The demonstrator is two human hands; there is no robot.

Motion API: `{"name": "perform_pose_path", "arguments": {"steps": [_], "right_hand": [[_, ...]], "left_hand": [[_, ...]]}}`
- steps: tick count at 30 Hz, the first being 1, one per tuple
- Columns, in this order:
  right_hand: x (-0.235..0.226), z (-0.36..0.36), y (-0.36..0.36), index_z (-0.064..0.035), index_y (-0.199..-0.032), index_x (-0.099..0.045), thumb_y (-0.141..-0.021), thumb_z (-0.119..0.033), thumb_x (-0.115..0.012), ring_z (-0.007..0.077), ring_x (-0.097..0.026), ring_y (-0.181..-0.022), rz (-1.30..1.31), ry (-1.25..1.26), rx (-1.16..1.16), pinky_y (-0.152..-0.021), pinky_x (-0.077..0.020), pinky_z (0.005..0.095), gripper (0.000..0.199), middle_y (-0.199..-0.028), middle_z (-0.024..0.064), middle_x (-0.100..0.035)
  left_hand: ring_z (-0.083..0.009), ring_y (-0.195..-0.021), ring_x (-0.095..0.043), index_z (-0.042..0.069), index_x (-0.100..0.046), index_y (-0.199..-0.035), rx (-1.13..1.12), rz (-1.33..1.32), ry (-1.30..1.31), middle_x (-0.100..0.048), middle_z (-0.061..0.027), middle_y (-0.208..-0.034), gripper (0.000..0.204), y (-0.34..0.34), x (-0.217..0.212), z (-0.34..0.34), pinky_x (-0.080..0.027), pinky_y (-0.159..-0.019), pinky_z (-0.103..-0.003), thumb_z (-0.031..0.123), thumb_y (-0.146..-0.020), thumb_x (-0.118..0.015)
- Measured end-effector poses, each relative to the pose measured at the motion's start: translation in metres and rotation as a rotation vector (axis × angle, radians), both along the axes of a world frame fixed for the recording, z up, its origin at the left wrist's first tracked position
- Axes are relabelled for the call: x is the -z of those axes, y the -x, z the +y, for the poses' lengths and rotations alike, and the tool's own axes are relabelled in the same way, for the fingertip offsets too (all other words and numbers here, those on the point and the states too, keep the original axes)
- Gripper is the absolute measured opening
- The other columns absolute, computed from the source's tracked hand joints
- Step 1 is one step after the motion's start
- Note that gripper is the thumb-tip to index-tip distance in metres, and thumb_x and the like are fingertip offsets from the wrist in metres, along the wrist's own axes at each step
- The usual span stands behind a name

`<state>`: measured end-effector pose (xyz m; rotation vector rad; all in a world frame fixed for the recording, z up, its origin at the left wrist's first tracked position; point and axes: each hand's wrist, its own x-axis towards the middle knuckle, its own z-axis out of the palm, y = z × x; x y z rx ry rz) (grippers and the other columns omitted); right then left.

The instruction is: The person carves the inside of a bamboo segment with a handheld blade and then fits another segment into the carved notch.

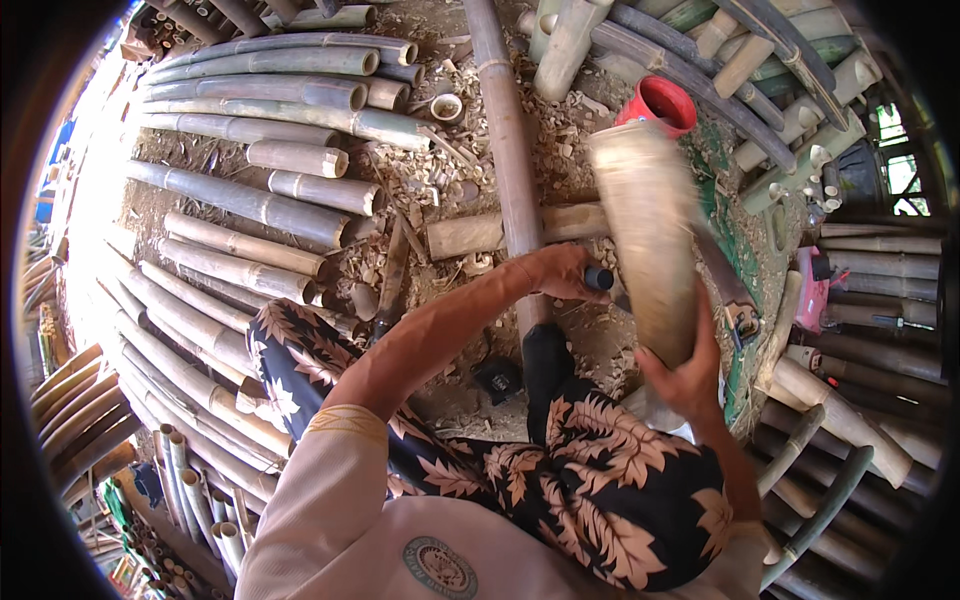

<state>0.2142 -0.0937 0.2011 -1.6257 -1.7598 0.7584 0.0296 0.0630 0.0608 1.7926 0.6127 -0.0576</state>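
Surrounding the seated person on every side are bamboo poles (250, 200) — stacked in rows to the left, piled loosely at the top right and lower right — on ground littered with bamboo chips (420, 190). One long bamboo pole (505, 140) runs from the top of the view down to the person's lap, crossing over a short thick bamboo block (465, 235) lying sideways. The person wears dark trousers printed with pale leaves (600, 490).

A short, wide bamboo section (650, 240), blurred, stands tilted upward at right of the long pole, its lower end seated in the right hand (690, 375), whose fingers curl around it from below in a full grip. Behind its top end sits a red cup-like container (658, 103).

The left hand (560, 272) reaches across the long pole, fingers closed tight round a dark handle (598, 278) — the tool's working end is hidden behind the bamboo section.
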Motion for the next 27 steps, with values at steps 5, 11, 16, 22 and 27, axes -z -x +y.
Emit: {"name": "perform_pose_path", "arguments": {"steps": [5, 11, 16, 22, 27], "right_hand": [[0.022, -0.006, 0.024, 0.0052, -0.15, -0.023, -0.076, -0.025, -0.079, 0.033, -0.051, -0.128, -0.143, 0.06, -0.046, -0.106, -0.0408, 0.0423, 0.097, -0.139, 0.029, -0.046], [0.028, -0.017, -0.003, 0.0063, -0.15, -0.02, -0.077, -0.019, -0.077, 0.0313, -0.05, -0.127, 0.283, 0.047, 0.14, -0.106, -0.0404, 0.0404, 0.096, -0.139, 0.0263, -0.045], [0.033, -0.024, -0.026, 0.0059, -0.151, -0.017, -0.077, -0.02, -0.076, 0.0277, -0.046, -0.129, 0.408, 0.067, 0.294, -0.107, -0.0378, 0.0401, 0.098, -0.14, 0.0222, -0.042], [0.058, -0.053, -0.049, 0.0025, -0.152, -0.018, -0.076, -0.02, -0.076, 0.0264, -0.048, -0.126, 0.573, 0.073, 0.386, -0.105, -0.0392, 0.0387, 0.098, -0.14, 0.0186, -0.044], [0.076, -0.066, -0.061, -0.0001, -0.152, -0.019, -0.075, -0.02, -0.076, 0.0248, -0.049, -0.124, 0.635, 0.157, 0.457, -0.104, -0.0411, 0.0384, 0.099, -0.139, 0.017, -0.046]], "left_hand": [[-0.0291, -0.082, -0.069, 0.008, -0.069, -0.112, -0.239, -0.528, -0.03, -0.073, -0.0121, -0.093, 0.046, 0.002, 0.038, -0.005, -0.055, -0.082, -0.038, 0.036, -0.077, -0.078], [-0.0079, -0.06, -0.052, 0.003, -0.069, -0.086, -1.529, -0.467, 0.301, -0.061, -0.0004, -0.069, 0.026, 0.017, 0.016, -0.071, -0.043, -0.053, -0.028, 0.028, -0.089, -0.07], [-0.0107, -0.061, -0.05, 0.001, -0.057, -0.09, -1.284, -0.321, 0.114, -0.056, -0.0011, -0.069, 0.025, 0.021, 0.002, -0.055, -0.042, -0.054, -0.03, 0.022, -0.089, -0.07], [-0.0197, -0.077, -0.057, 0.005, -0.049, -0.116, -0.6, -0.457, -0.456, -0.06, -0.0072, -0.09, 0.032, 0.01, -0.014, -0.002, -0.048, -0.069, -0.035, 0.02, -0.093, -0.066], [-0.0306, -0.086, -0.063, 0.006, -0.043, -0.125, -0.142, -0.075, -0.448, -0.062, -0.0156, -0.096, 0.041, -0.019, -0.046, 0.009, -0.05, -0.076, -0.042, 0.017, -0.092, -0.065]]}}
